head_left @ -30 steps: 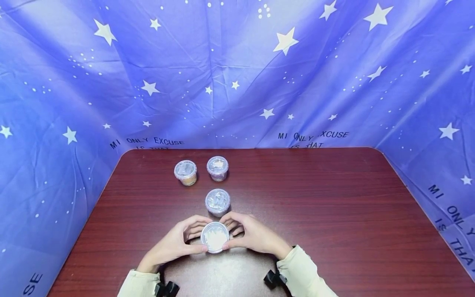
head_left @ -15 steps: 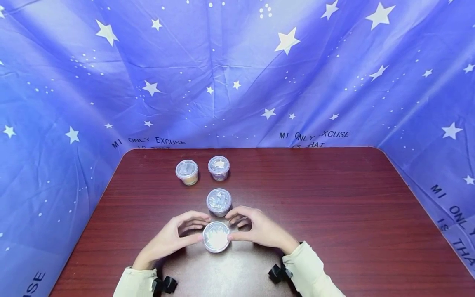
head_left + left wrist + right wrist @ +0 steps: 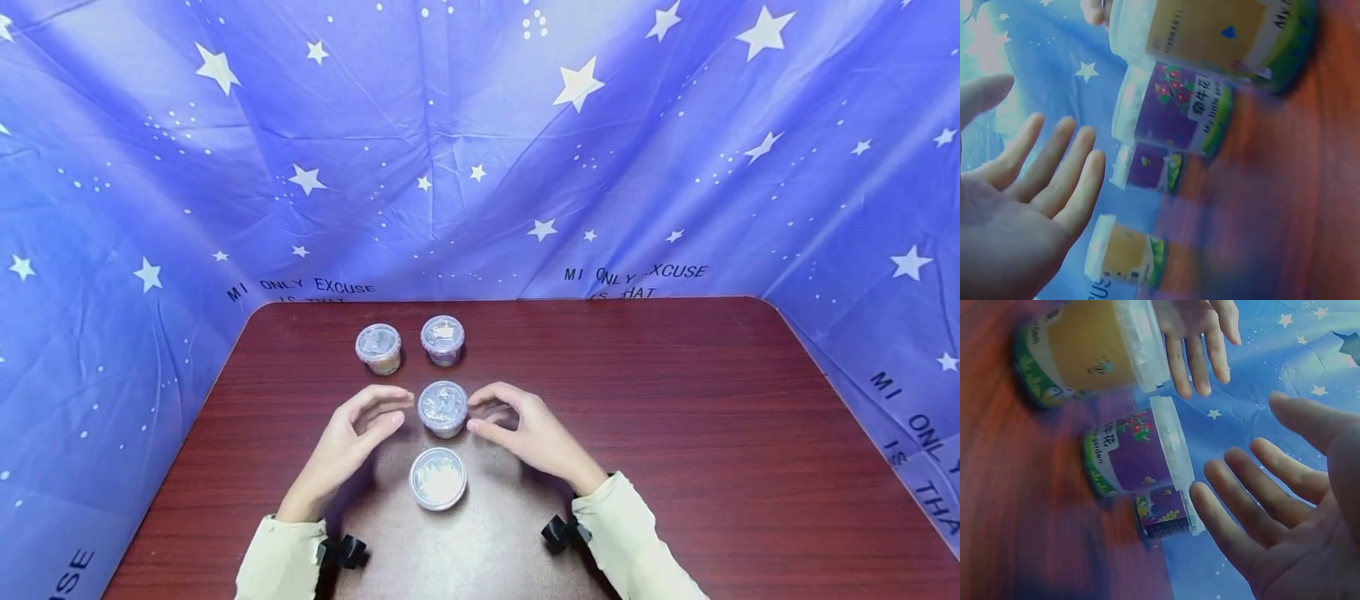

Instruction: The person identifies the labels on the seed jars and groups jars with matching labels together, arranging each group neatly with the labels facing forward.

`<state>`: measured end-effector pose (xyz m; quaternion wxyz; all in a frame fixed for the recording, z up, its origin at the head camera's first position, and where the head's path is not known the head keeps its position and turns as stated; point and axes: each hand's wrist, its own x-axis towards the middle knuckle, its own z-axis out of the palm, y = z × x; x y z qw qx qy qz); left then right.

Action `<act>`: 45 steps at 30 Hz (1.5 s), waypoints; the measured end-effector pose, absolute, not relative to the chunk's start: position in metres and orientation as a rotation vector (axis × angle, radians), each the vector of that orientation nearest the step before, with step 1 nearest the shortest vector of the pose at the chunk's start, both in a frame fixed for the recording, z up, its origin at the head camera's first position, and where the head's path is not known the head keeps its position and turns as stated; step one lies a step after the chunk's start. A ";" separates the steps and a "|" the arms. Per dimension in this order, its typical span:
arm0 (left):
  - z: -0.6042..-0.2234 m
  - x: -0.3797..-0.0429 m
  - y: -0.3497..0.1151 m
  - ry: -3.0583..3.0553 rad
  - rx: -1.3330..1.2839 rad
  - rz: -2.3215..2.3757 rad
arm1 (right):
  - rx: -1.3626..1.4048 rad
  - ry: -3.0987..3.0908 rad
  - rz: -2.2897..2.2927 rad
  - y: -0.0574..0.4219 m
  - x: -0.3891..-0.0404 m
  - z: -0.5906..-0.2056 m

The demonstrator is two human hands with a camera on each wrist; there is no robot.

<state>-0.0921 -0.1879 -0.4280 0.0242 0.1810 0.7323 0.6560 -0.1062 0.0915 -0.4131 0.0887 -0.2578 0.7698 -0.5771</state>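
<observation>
In the head view, a lidded plastic tub (image 3: 442,409) stands upright between my two hands. Its purple label with red flowers (image 3: 1175,106) shows in the left wrist view. My left hand (image 3: 354,429) is just left of this tub, fingers spread and nothing held. On the other side my right hand (image 3: 519,427) has its fingertips right at the tub's edge, the fingers relaxed. Nearer the person stands another tub (image 3: 438,479) with a shiny clear lid; the right wrist view shows its yellow label (image 3: 1088,347).
Two more lidded tubs stand farther back, a yellow-labelled one (image 3: 378,349) on the left and a purple-labelled one (image 3: 442,340) beside it. They sit on a reddish-brown table (image 3: 675,417). A blue star-printed cloth (image 3: 480,108) hangs around its back and sides.
Both hands have let go of the nearest tub and moved forward to either side of the purple-labelled tub behind it. The tubs themselves stay about where they were.
</observation>
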 end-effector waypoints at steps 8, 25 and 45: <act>-0.421 -0.113 -0.174 2.297 0.379 2.104 | -0.657 2.327 -1.846 0.084 -0.125 -0.412; -0.429 -0.157 -0.157 2.312 0.159 2.082 | -0.326 2.460 -1.849 0.066 -0.170 -0.422; -0.447 -0.183 -0.147 2.298 0.176 2.074 | -0.195 2.476 -1.784 0.048 -0.200 -0.447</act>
